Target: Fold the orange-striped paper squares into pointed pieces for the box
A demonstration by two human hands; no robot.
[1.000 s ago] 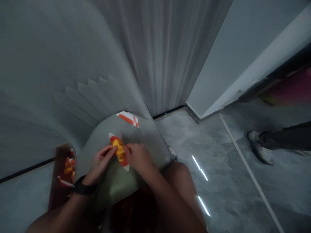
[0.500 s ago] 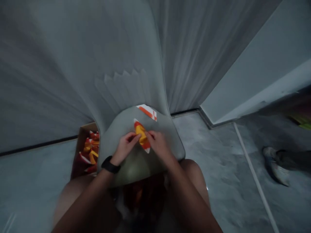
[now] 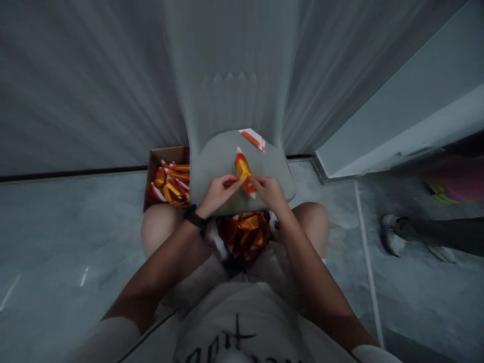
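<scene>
A small shiny gold-and-red foil packet [image 3: 242, 166] with pale pointed ends is held over the chair seat [image 3: 212, 156], tilted with its far tip to the left. My left hand [image 3: 221, 192] pinches its left edge between thumb and fingers. On the other side, my right hand [image 3: 269, 191] grips the packet near its lower end. Beyond it, a flat white piece with an orange-red stripe [image 3: 252, 139] lies at the back of the seat. Between my knees sits a pile of similar foil packets [image 3: 247, 234], apparently in a plastic bag.
Left of the chair, a cardboard box [image 3: 150, 174] contains several red-and-gold packets. The chair back [image 3: 234, 45] rises in front of a grey curtain-like wall [image 3: 94, 91]. At right, another person's leg [image 3: 438, 233] and shoe [image 3: 391, 236] show on the floor, past a pale line.
My view has shifted, so the chair appears farther right and higher, and the pile between my knees shows more clearly. Both hands still hold the packet.
</scene>
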